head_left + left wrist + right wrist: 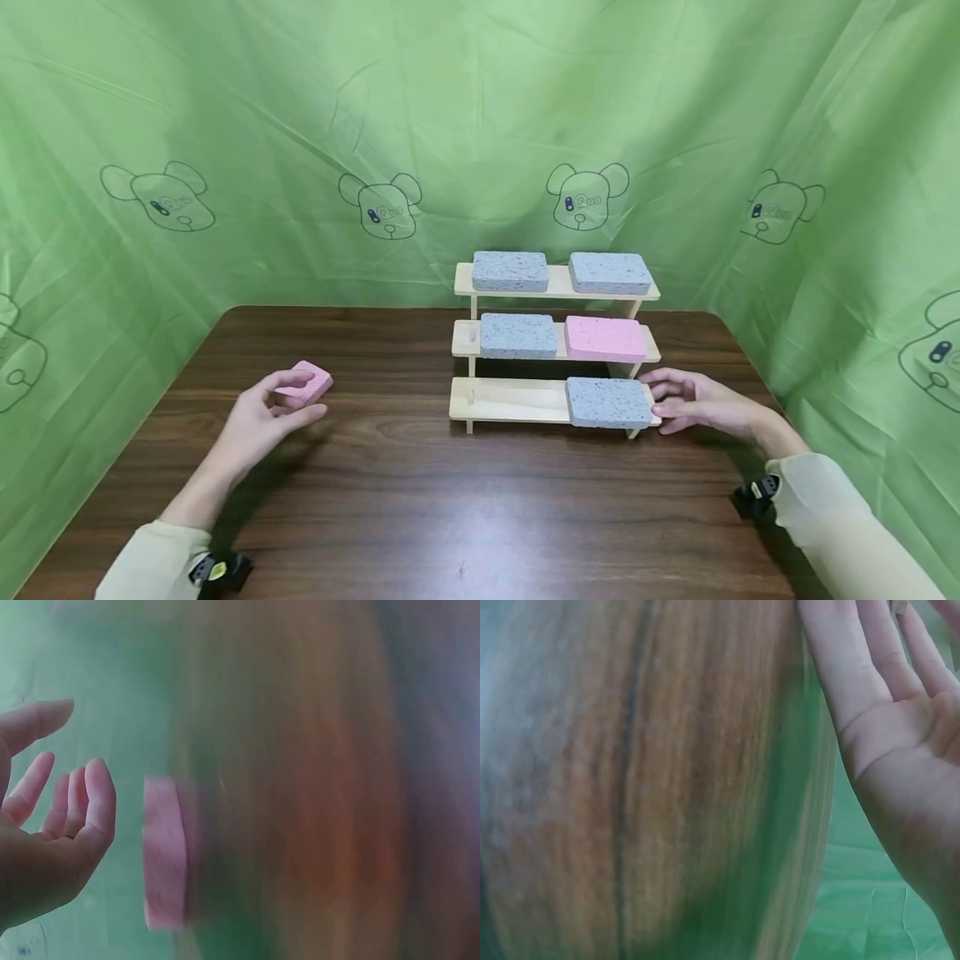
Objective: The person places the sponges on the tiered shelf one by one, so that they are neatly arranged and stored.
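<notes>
My left hand (258,417) hovers around a small pink sponge (318,383) on the left of the table. Its loosely bent fingers overlap the sponge in the head view, while a gap shows between fingers and pink sponge (165,855) in the left wrist view. At the other side, my right hand (705,402) holds the right end of a three-tier wooden rack (517,400), thumb and fingers about the lowest shelf's end. On that shelf's right half lies a blue speckled sponge (609,402).
The middle shelf carries a blue sponge (517,336) and a pink sponge (604,338). Two blue sponges, one left (510,272) and one right (610,272), lie on the top shelf. Behind the brown wooden table (420,508) hangs a green curtain (480,100).
</notes>
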{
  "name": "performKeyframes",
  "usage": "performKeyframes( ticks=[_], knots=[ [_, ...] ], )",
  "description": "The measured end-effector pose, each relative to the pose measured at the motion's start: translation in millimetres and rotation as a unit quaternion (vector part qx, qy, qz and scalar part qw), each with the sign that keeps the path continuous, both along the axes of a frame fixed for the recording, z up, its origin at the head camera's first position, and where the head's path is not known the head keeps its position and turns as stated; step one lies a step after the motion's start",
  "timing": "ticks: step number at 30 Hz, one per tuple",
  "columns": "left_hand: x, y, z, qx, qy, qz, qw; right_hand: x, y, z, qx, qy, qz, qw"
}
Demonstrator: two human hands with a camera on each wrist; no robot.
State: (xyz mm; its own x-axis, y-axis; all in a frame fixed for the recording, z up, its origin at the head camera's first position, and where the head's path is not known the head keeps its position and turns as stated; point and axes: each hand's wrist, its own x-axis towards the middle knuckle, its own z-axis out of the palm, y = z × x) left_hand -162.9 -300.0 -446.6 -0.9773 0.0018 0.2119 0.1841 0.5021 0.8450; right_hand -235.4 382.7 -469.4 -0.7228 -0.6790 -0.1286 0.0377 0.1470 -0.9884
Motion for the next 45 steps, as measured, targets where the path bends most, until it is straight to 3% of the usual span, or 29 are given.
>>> performKeyframes(
  ticks=[7, 16, 21, 32, 45],
  knots=[
    [-0.5, -35.0, -12.2, -0.029, 0.009, 0.049, 0.9983, 3.1, -1.3, 1.7, 0.017, 0.012, -0.029, 0.999],
    [-2.8, -47.3, -9.7, -0.045, -0.026, 0.078, 0.9956, 5.4, 0.3, 1.4, -0.014, 0.023, -0.019, 0.999],
    [-4.0, -49.1, -11.7, -0.066, -0.026, 0.07, 0.995, 5.4, 2.3, 0.4, -0.022, 0.021, -0.012, 0.999],
    [-3.6, -44.5, -14.8, -0.077, -0.066, 0.068, 0.9925, 8.6, 2.3, 4.7, 0.048, -0.014, -0.035, 0.998],
    [-2.5, -47.9, -17.0, -0.093, -0.089, 0.04, 0.9909, 3.6, 5.6, -1.2, 0.024, -0.062, -0.015, 0.998]
  ],
)
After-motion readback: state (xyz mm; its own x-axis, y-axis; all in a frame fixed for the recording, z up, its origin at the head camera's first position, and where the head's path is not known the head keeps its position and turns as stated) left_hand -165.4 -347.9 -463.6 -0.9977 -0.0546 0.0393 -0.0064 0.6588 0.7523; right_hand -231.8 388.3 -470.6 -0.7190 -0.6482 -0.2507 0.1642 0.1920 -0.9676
